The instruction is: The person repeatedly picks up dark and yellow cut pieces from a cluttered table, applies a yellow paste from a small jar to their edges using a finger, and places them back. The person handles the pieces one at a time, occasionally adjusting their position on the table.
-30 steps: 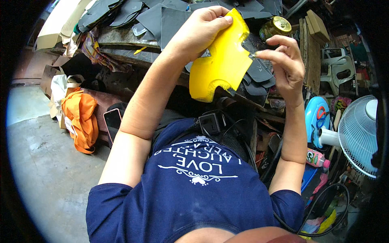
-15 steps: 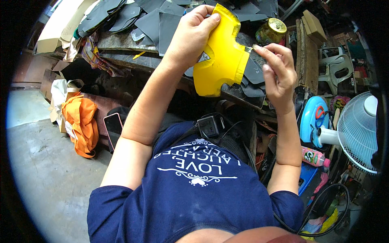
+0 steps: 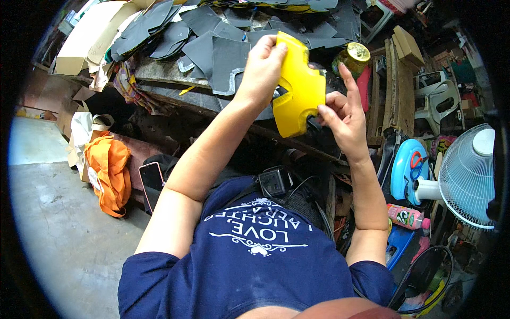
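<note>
A bright yellow cut piece of sheet material [image 3: 300,80], with curved notches along its edges and an opening near its left side, is held up in front of me over the near edge of the workbench. My left hand [image 3: 263,69] is closed on its upper left edge, thumb on top. At its lower right edge, my right hand [image 3: 342,125] pinches with the thumb against the curled fingers, while its index finger points upward. The fingers behind the piece are hidden. The piece is slightly blurred.
Dark grey cut sheets [image 3: 199,50] lie heaped across the workbench [image 3: 175,95]. A jar with a gold lid [image 3: 357,52] stands beyond my right hand. To the right are a fan [image 3: 470,170] and a pink bottle [image 3: 408,217]; an orange cloth bag [image 3: 109,173] hangs at left.
My right hand has gone from the strip on the piece's right side down to its lower edge, index finger now raised. The yellow piece has tilted and sits slightly lower in view.
</note>
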